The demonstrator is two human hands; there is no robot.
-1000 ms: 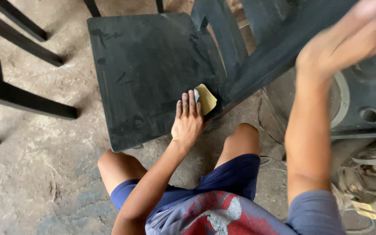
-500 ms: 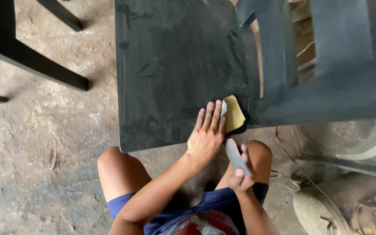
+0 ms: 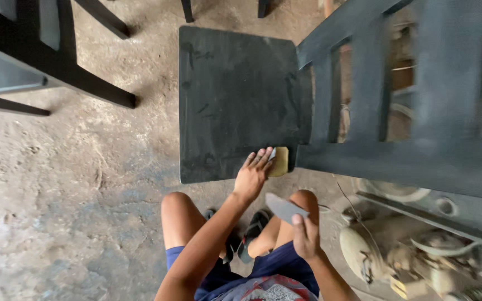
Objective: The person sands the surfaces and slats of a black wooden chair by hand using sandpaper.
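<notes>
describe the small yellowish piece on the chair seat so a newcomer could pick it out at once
Start at the dark grey chair seat in the middle of the head view and go to its near right corner, beside the slatted backrest. The left hand lies flat there, fingertips on the small yellowish sheet. It is the only pale, tan thing on the dark seat; the grey strip in the right hand is off the seat.

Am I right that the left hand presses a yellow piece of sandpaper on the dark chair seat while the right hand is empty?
Not quite: in the head view the right hand holds a grey sheet. The left hand does press the yellow sandpaper on the dark chair seat.
</notes>
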